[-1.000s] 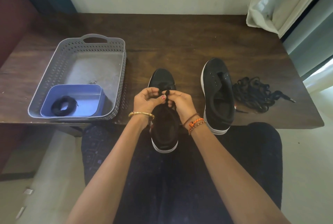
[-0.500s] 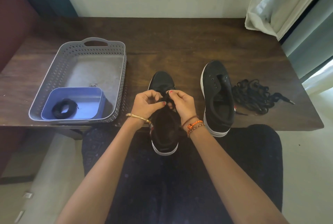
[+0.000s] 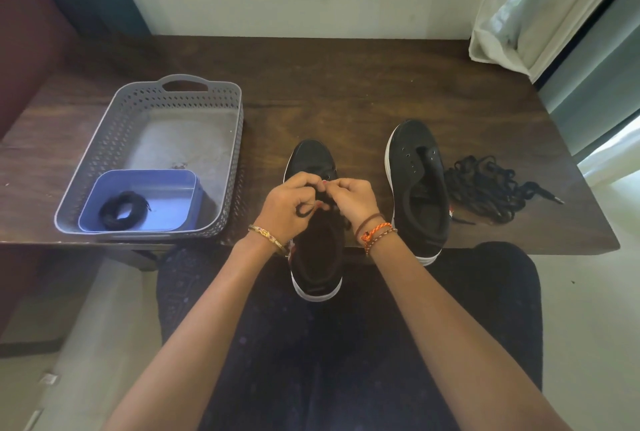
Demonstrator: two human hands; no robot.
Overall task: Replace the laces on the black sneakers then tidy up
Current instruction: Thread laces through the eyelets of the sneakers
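Two black sneakers sit at the table's near edge, toes pointing toward the far edge. The left sneaker (image 3: 313,257) overhangs the near edge, its heel out above the person's lap. Both hands meet over its tongue: the left hand (image 3: 289,205) has its fingers curled around a black lace (image 3: 306,211), a loop of which shows below the knuckles, and the right hand (image 3: 353,200) pinches the same lace between thumb and fingertips. The two hands touch each other at the fingertips. The right sneaker (image 3: 419,188) stands just beside the right wrist, unlaced, its eyelets bare. A loose tangle of black laces (image 3: 491,188) lies touching that sneaker's outer side, toward the table's right edge. Near the left edge rests a grey perforated basket (image 3: 104,153), and in its near corner sits a blue tray (image 3: 173,195) holding a coiled black lace (image 3: 121,210). A dark wooden table (image 3: 346,84) carries everything.
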